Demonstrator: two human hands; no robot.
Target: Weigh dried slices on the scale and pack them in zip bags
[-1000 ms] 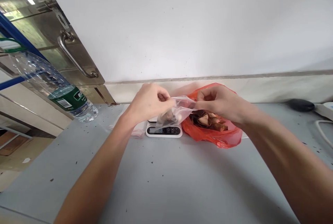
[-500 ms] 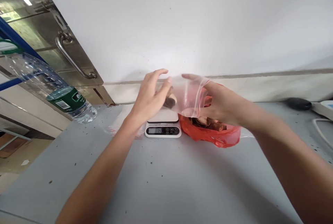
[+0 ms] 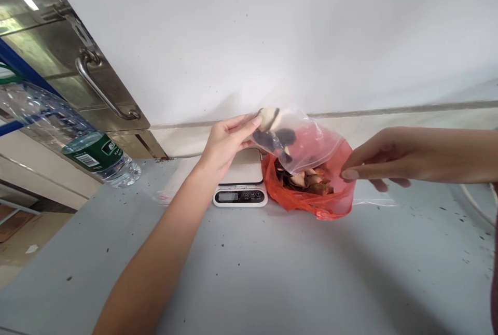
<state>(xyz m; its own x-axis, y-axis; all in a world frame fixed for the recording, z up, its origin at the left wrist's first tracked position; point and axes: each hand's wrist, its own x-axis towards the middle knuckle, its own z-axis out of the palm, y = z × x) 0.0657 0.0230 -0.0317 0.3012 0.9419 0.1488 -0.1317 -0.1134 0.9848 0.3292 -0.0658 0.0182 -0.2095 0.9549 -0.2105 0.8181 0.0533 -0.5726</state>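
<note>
My left hand [image 3: 225,143] grips the lower end of a clear zip bag [image 3: 307,145], tilted above the scale and the red bag. Inside it are several dark and pale dried slices [image 3: 269,119]. My right hand [image 3: 377,161] is at the right rim of an open red plastic bag [image 3: 307,205], thumb and forefinger pinched together; whether they hold the rim is unclear. Brown, curled dried pieces [image 3: 309,180] lie in the red bag. A white kitchen scale [image 3: 240,196] stands left of it, its display apparently reading 0.0.
A large water bottle [image 3: 93,151] stands at the table's left end, beside a metal door [image 3: 93,60]. Flat clear bags [image 3: 175,182] lie left of the scale. A white wall [image 3: 272,39] closes off the back. Dark crumbs dot the grey table [image 3: 272,283].
My right hand has come off the zip bag and moved right, to the red bag's rim. The zip bag now tilts rightward in my left hand. The scale's reading has dropped.
</note>
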